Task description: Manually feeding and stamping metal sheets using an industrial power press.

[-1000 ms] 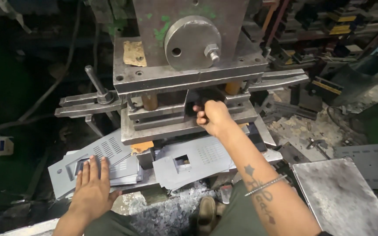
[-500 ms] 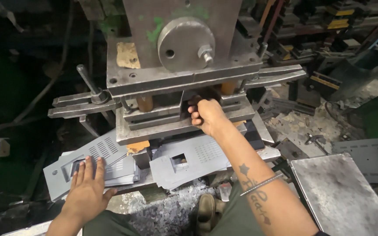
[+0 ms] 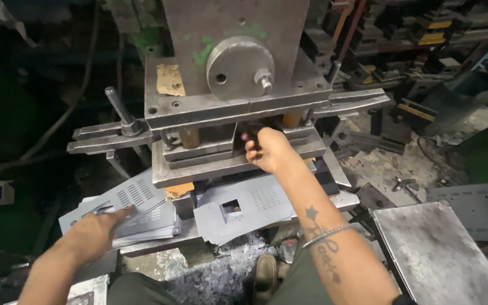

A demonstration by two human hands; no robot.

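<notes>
the right hand (image 3: 266, 149) reaches into the grey steel press die (image 3: 221, 152) at twelve o'clock, fingers curled; what it grips cannot be told. the left hand (image 3: 94, 231) lies flat on a stack of grey perforated metal sheets (image 3: 136, 209) at eight o'clock.

Grey steel press (image 3: 230, 73), green paint smears; grey perforated sheets (image 3: 136, 206); dark star tattoo on forearm (image 3: 320, 237).
</notes>
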